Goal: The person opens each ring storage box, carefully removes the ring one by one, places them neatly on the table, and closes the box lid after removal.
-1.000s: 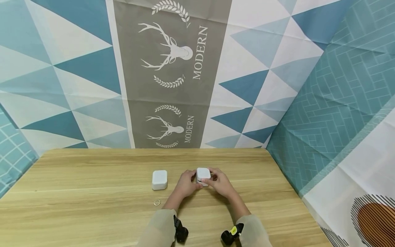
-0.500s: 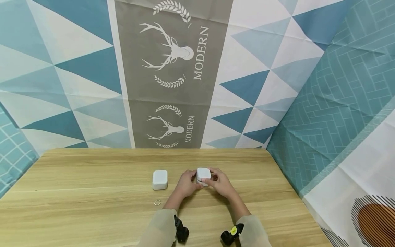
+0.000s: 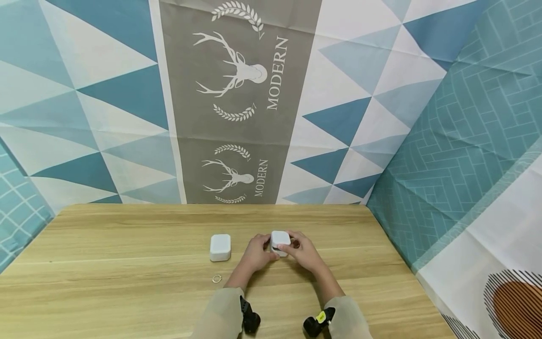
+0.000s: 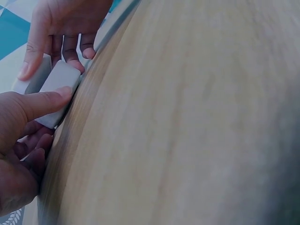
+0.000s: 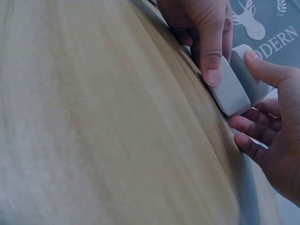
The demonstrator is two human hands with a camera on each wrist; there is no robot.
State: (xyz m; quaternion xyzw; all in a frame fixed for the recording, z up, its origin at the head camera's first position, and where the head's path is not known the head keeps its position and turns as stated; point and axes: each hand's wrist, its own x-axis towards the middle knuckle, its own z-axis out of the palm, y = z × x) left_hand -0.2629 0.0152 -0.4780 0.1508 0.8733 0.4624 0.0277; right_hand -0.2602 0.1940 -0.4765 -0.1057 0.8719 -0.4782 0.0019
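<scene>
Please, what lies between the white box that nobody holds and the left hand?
Only bare wooden tabletop lies between that white box and the left hand, as the head view shows.

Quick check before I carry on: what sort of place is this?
Probably a staged tabletop recording spot, perhaps indoors: a wood-grain table before creased, patterned hangings, some printed with deer heads and "MODERN", and a black camera on each wrist.
</scene>
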